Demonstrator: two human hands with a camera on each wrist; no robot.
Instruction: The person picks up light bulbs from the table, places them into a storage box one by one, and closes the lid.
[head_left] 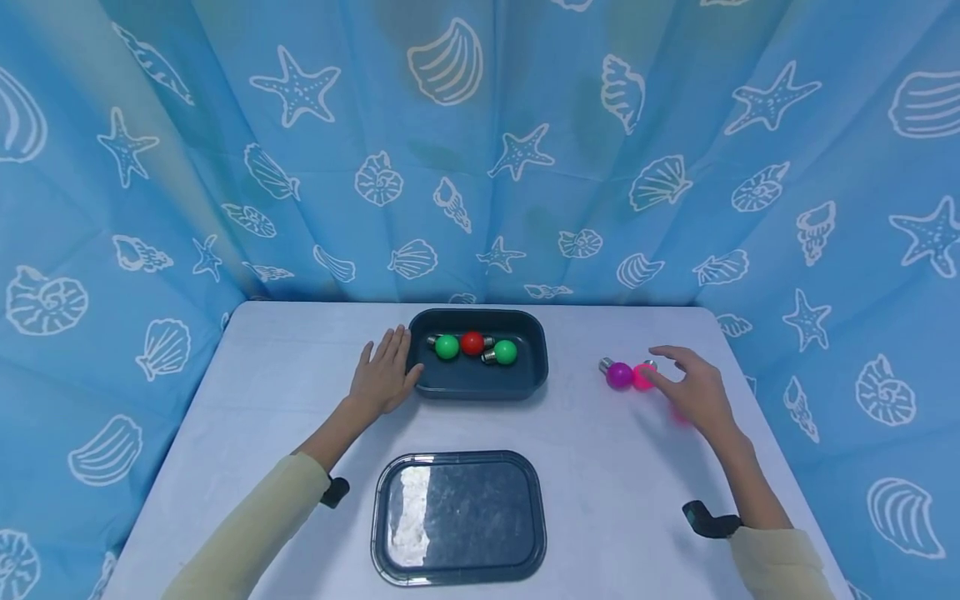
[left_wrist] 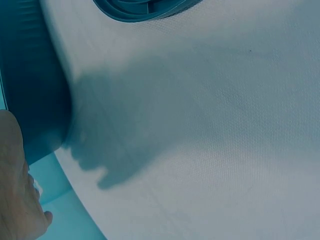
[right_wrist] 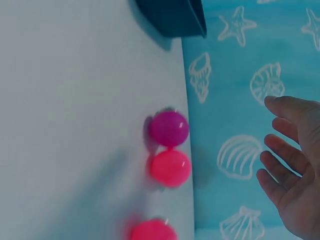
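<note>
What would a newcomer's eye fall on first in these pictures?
Probably the bright bulbs: a red bulb and two green bulbs in the dark box, and a purple bulb and two pink bulbs on the table by the right hand. Behind the table, the blue curtain with white shells and starfish likely stands out too.

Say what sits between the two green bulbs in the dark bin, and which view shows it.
The red bulb, between the left green bulb and the right green bulb. Only the head view shows inside the bin.

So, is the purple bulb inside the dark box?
No, the purple bulb lies on the white table, right of the dark box.
</note>
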